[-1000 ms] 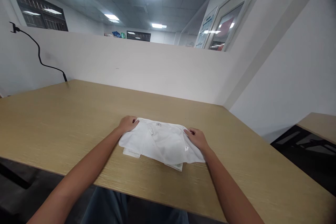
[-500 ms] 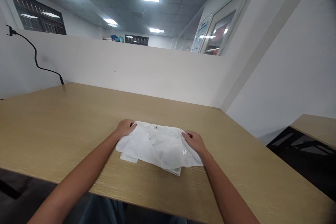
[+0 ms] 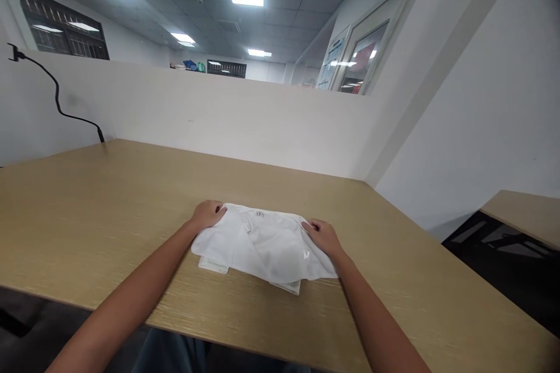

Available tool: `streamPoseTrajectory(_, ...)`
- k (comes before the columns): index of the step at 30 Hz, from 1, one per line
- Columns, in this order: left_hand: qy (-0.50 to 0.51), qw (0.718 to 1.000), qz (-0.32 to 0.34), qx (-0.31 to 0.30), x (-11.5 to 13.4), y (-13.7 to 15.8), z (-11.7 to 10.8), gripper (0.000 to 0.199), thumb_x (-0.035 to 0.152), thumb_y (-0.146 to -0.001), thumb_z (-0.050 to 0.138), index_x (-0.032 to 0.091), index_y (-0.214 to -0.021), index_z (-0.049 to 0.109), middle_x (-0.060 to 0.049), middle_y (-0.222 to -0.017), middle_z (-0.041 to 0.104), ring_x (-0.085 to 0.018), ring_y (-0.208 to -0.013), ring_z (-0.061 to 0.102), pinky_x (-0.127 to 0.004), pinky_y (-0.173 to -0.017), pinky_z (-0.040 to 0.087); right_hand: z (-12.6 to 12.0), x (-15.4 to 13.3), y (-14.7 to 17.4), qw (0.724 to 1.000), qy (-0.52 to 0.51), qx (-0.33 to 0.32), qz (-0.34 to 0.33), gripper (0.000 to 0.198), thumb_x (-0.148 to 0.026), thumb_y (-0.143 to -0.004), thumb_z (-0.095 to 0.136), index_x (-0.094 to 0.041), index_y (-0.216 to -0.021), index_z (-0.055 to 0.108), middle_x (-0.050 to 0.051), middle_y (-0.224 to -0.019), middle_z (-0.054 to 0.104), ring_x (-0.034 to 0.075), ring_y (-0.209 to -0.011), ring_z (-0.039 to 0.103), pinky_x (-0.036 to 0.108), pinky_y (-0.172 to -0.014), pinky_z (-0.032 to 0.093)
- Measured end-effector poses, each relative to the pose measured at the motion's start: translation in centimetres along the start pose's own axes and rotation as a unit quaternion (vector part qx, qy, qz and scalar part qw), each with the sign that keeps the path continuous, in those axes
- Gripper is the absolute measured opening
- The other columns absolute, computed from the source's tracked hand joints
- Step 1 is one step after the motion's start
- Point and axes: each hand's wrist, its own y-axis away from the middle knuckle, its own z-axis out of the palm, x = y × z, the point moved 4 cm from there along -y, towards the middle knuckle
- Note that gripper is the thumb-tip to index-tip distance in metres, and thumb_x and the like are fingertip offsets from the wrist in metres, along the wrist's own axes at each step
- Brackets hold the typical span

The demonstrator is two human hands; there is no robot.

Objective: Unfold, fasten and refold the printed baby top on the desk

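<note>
A white shirt (image 3: 269, 247), folded over and wrinkled, lies near the front of the table. A small dark print shows close to the middle of its far edge. Its far left corner is pinched by my left hand (image 3: 209, 214), fingers curled over the fabric and thumb on top. On the far right side, my right hand (image 3: 322, 235) grips the edge in the same way. Lower layers of the cloth stick out from under its near edge at two spots. The fingertips of both hands are partly hidden.
The wooden table (image 3: 131, 186) ends at a low white partition (image 3: 245, 116). At the back left, a black gooseneck holder (image 3: 56, 93) rises from the table edge. Another table (image 3: 525, 215) with a dark frame stands to the right, beside the wall.
Almost nothing differs. The view has shifted very slightly; both hands keep their hold on the shirt in the same place.
</note>
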Motion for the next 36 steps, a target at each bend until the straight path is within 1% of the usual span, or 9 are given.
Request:
streamPoseTrajectory(6,-0.002,1.000,-0.004,-0.002,-0.09,-0.01,0.04,0.040,0.047,-0.095,0.044,0.021,-0.073,0.064,-0.006,-0.078,0.070,-0.020,-0.072,0.059,-0.030,-0.058,0.023,0.11,0.06,-0.03,1.000,-0.004,0.002,-0.005,0.046,-0.059,-0.084,0.049,-0.020,-0.059,0.049,-0.001,-0.059,0.045,0.015,-0.061,0.044,0.027,-0.058,0.029)
streamPoseTrajectory(11,-0.003,1.000,-0.004,-0.004,-0.08,-0.03,0.01,0.040,0.047,-0.095,0.044,0.021,-0.073,0.064,-0.006,-0.078,0.070,-0.020,-0.073,0.059,-0.030,-0.060,0.025,0.08,-0.13,0.04,1.000,-0.003,0.003,-0.001,0.046,-0.059,-0.084,0.049,-0.020,-0.060,0.048,0.000,-0.060,0.047,0.016,-0.062,0.046,0.027,-0.059,0.029)
streamPoseTrajectory(16,0.000,1.000,-0.007,-0.002,-0.08,-0.02,0.03,0.040,0.048,-0.094,0.044,0.021,-0.073,0.064,-0.006,-0.078,0.070,-0.020,-0.073,0.059,-0.030,-0.059,0.025,-0.07,-0.40,0.15,1.000,-0.010,0.006,-0.002,0.046,-0.058,-0.084,0.050,-0.020,-0.059,0.045,-0.001,-0.059,0.045,0.015,-0.061,0.043,0.027,-0.058,0.029)
streamPoseTrajectory(22,0.001,1.000,-0.005,-0.003,-0.11,-0.03,0.08,0.040,0.048,-0.094,0.043,0.022,-0.072,0.063,-0.005,-0.079,0.070,-0.020,-0.073,0.059,-0.030,-0.060,0.026,-0.10,-0.39,0.14,1.000,-0.010,-0.003,0.001,0.045,-0.058,-0.084,0.049,-0.020,-0.061,0.050,0.000,-0.060,0.048,0.016,-0.062,0.046,0.027,-0.059,0.030)
streamPoseTrajectory(36,-0.001,1.000,-0.005,-0.005,-0.10,-0.04,0.05,0.040,0.048,-0.095,0.043,0.021,-0.072,0.064,-0.006,-0.078,0.070,-0.020,-0.074,0.060,-0.030,-0.060,0.027,-0.08,-0.34,0.10,1.000,-0.003,-0.003,0.007,0.046,-0.059,-0.084,0.048,-0.020,-0.059,0.043,-0.001,-0.059,0.044,0.016,-0.062,0.044,0.028,-0.059,0.028)
